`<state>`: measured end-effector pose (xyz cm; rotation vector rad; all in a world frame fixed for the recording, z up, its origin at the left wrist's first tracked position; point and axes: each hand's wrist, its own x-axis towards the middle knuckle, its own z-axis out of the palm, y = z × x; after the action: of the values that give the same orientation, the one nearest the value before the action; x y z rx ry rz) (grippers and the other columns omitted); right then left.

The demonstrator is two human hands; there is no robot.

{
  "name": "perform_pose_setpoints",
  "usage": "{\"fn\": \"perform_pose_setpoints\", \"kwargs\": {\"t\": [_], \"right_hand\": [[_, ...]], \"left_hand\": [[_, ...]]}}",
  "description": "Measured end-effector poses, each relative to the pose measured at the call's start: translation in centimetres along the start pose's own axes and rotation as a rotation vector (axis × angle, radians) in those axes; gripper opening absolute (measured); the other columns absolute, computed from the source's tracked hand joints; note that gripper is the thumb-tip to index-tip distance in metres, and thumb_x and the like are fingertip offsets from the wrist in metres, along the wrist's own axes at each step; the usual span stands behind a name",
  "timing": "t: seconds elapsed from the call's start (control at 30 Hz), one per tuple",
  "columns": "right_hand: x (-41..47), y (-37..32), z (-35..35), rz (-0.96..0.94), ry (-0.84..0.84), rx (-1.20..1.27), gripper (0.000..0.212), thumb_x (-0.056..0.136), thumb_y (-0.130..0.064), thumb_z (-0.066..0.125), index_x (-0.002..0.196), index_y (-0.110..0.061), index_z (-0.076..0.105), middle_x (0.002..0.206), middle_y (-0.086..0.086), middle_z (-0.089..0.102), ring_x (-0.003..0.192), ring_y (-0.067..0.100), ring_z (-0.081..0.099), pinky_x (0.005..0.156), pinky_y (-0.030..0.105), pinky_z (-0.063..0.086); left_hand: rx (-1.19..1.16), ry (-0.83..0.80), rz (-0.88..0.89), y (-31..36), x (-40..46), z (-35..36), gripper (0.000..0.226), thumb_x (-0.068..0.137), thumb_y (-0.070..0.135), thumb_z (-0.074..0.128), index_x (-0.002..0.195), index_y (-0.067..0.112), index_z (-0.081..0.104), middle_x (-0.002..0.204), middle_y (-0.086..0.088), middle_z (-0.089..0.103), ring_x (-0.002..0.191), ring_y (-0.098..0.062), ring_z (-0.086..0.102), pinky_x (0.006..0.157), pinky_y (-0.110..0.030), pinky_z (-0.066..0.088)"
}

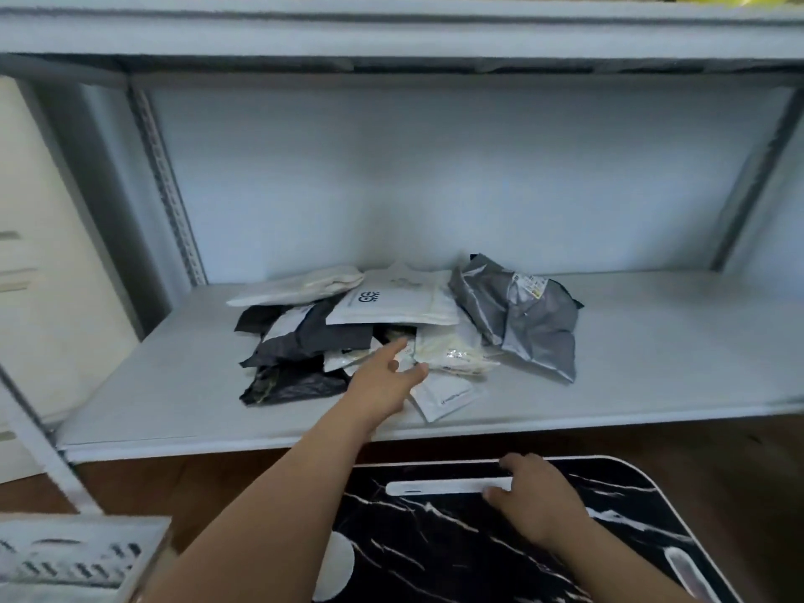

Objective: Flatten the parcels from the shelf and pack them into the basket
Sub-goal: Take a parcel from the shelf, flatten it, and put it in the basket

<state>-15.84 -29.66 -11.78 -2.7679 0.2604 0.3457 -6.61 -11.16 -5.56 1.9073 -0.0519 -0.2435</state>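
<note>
Your left hand [383, 376] reaches open-fingered into the parcels [391, 324] at frame center, gripping nothing. Your right hand [533, 498] rests flat on the black tabletop [457, 550]. The basket [65, 554] is cut off at lower left.

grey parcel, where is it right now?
In the head view the grey parcel lies on the shelf at the right end of the parcel pile, beside the white parcel, beyond the left hand.

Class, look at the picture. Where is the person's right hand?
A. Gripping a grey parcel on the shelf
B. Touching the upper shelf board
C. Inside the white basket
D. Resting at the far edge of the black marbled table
D: the right hand rests at the far edge of the black marbled table, below the shelf.
</note>
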Motion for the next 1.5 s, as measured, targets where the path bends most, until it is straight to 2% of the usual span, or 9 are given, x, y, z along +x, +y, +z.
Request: {"fn": "perform_pose_setpoints", "kwargs": {"t": [0.4, 0.53, 0.67, 0.8, 0.97, 1.1, 1.2, 1.33, 1.5], "right_hand": [[4.0, 5.0, 2.7, -0.027, -0.163, 0.107, 0.053, 0.099, -0.042, 0.043, 0.147, -0.031, 0.023, 0.150, 0.001, 0.031, 0.138, 0.011, 0.031, 0.109, 0.018, 0.024], [3.3, 5.1, 3.1, -0.020, -0.202, 0.098, 0.053, 0.098, -0.042, 0.045, 0.146, -0.030, 0.028, 0.151, -0.002, 0.033, 0.138, 0.012, 0.033, 0.110, 0.020, 0.025], [2.7, 4.6, 2.3, 0.008, -0.170, 0.112, 0.062, 0.095, -0.042, 0.052, 0.150, -0.024, 0.030, 0.153, 0.002, 0.035, 0.139, 0.017, 0.036, 0.112, 0.023, 0.026], [0.3, 4.2, 1.8, -0.006, -0.024, 0.248, 0.045, 0.093, -0.045, 0.056, 0.130, -0.022, 0.051, 0.129, -0.001, 0.054, 0.128, 0.016, 0.048, 0.094, 0.018, 0.039], [-3.2, 2.9, -0.4, 0.123, 0.040, 0.872, 0.066, 0.095, -0.056, 0.040, 0.122, 0.001, 0.058, 0.113, 0.017, 0.065, 0.102, 0.029, 0.062, 0.093, 0.035, 0.047], [-6.2, 2.7, -2.0, 0.237, -0.100, 1.609, 0.075, 0.090, -0.067, 0.036, 0.137, -0.009, 0.045, 0.123, 0.020, 0.060, 0.101, 0.035, 0.065, 0.082, 0.045, 0.054], [-8.8, 3.5, -2.9, 0.208, -0.179, 1.857, 0.082, 0.082, -0.076, 0.036, 0.117, -0.009, 0.068, 0.113, 0.021, 0.068, 0.091, 0.037, 0.070, 0.072, 0.046, 0.059], [-11.8, 4.6, -3.1, 0.205, -0.272, 1.485, 0.059, 0.079, -0.063, 0.057, 0.107, -0.013, 0.073, 0.096, 0.009, 0.075, 0.082, 0.027, 0.073, 0.070, 0.037, 0.059], [-11.3, 5.2, 2.4, 0.238, -0.029, 0.667, 0.052, 0.090, -0.051, 0.058, 0.118, -0.007, 0.052, 0.096, 0.001, 0.061, 0.082, 0.015, 0.060, 0.063, 0.023, 0.047]], "left_hand": [[-0.897, 0.192, -0.266, 4.8, 9.5, 4.2, 0.038, 0.094, 0.021, 0.059, 0.130, 0.013, 0.052, 0.132, -0.007, 0.053, 0.110, -0.018, 0.054, 0.098, -0.037, 0.046], [-0.920, 0.377, -0.165, 5.3, 8.9, 4.4, 0.018, 0.090, 0.019, 0.065, 0.105, 0.009, 0.065, 0.089, -0.001, 0.065, 0.081, -0.013, 0.060, 0.065, -0.023, 0.047], [-0.985, 0.523, -0.028, 6.8, 6.8, 2.7, 0.016, 0.074, 0.016, 0.082, 0.071, 0.011, 0.067, 0.080, -0.004, 0.070, 0.085, -0.023, 0.066, 0.082, -0.036, 0.056], [-1.047, 0.590, 0.054, 8.4, 2.7, -0.5, 0.017, 0.076, -0.001, 0.075, 0.086, 0.005, 0.064, 0.082, -0.007, 0.066, 0.073, -0.019, 0.064, 0.070, -0.027, 0.057], [-1.104, 0.249, 0.128, 8.0, -4.6, -5.9, 0.032, 0.068, -0.002, 0.047, 0.094, 0.004, 0.064, 0.093, -0.012, 0.065, 0.084, -0.026, 0.065, 0.075, -0.036, 0.057], [-0.922, 0.103, 0.175, 4.9, -11.8, -8.5, 0.045, 0.084, 0.002, 0.034, 0.067, 0.019, 0.072, 0.070, -0.003, 0.070, 0.062, -0.021, 0.069, 0.046, -0.035, 0.054], [-0.752, 0.028, 0.126, 0.9, -14.6, -9.6, 0.019, 0.070, 0.018, 0.069, 0.088, 0.022, 0.073, 0.084, -0.006, 0.072, 0.078, -0.024, 0.069, 0.069, -0.043, 0.055], [-0.451, -0.035, -0.261, -5.9, -16.7, -8.7, 0.044, 0.076, -0.004, 0.058, 0.117, 0.011, 0.061, 0.113, -0.020, 0.066, 0.104, -0.039, 0.062, 0.091, -0.053, 0.049], [0.112, -0.026, -0.534, -14.1, -17.0, -5.4, 0.029, 0.080, -0.013, 0.049, 0.103, 0.005, 0.054, 0.076, -0.016, 0.059, 0.059, -0.022, 0.050, 0.050, -0.024, 0.040]]}}
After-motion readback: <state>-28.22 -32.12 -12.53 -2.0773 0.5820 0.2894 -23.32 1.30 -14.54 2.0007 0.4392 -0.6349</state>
